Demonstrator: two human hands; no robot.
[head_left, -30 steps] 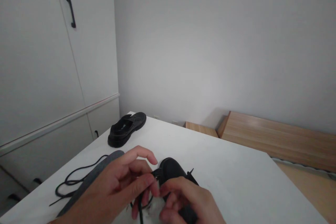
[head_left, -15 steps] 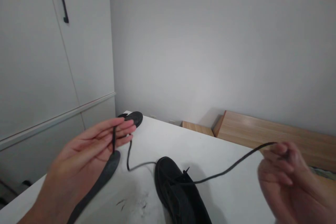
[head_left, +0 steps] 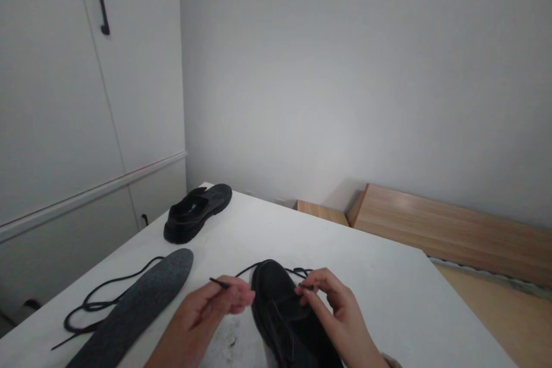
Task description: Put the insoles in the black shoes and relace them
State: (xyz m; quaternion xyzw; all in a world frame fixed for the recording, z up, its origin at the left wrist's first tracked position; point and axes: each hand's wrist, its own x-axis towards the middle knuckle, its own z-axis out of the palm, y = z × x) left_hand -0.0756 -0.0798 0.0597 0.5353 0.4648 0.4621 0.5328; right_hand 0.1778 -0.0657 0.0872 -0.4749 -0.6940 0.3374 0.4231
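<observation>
A black shoe (head_left: pixel 271 283) stands on the white table, toe pointing away from me, its rear cut off by the lower frame edge. My left hand (head_left: pixel 207 313) is just left of the toe, fingers closed around a black shoelace (head_left: pixel 246 269), with a short end poking out past the thumb side. The lace runs from there behind the toe to the shoe's far side. My right hand (head_left: pixel 338 307) is over the shoe's lacing area, thumb and fingertips pinching a short dark piece of lace.
On the left of the white table (head_left: pixel 366 259) lie a dark grey insole (head_left: pixel 149 299) and another loose black shoelace (head_left: pixel 97 305). A second black shoe (head_left: pixel 192 215) stands at the far left corner. Grey dirt marks (head_left: pixel 226 336) spot the tabletop. Wooden furniture (head_left: pixel 431 215) is beyond the table.
My left hand has come down and right, closing on the lace that hung over its open fingers. My right hand has moved left from the far right, down to the shoe; the stretched lace has gone slack.
</observation>
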